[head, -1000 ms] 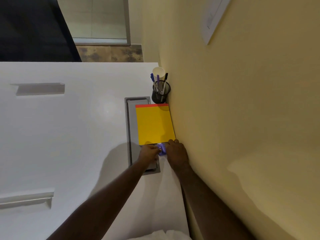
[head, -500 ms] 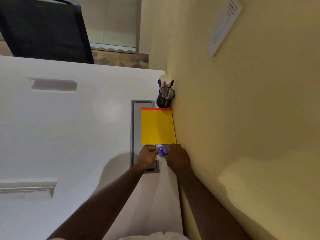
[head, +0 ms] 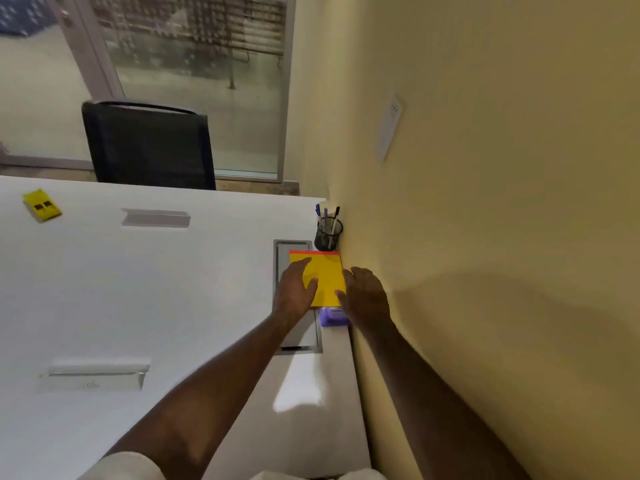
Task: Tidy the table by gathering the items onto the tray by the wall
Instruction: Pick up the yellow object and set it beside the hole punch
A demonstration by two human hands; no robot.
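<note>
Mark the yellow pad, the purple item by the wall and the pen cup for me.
yellow pad (head: 325, 275): head view, middle of its bare cover between the hands.
purple item (head: 331, 317): head view, its top face, beside the right wrist.
pen cup (head: 328, 234): head view, the black mesh wall.

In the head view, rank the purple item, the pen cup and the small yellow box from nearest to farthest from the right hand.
From the right hand:
1. Purple item, beside the hand's inner edge, just below the yellow pad.
2. Pen cup, ahead in the corner by the wall.
3. Small yellow box, far across the table on the left.
</note>
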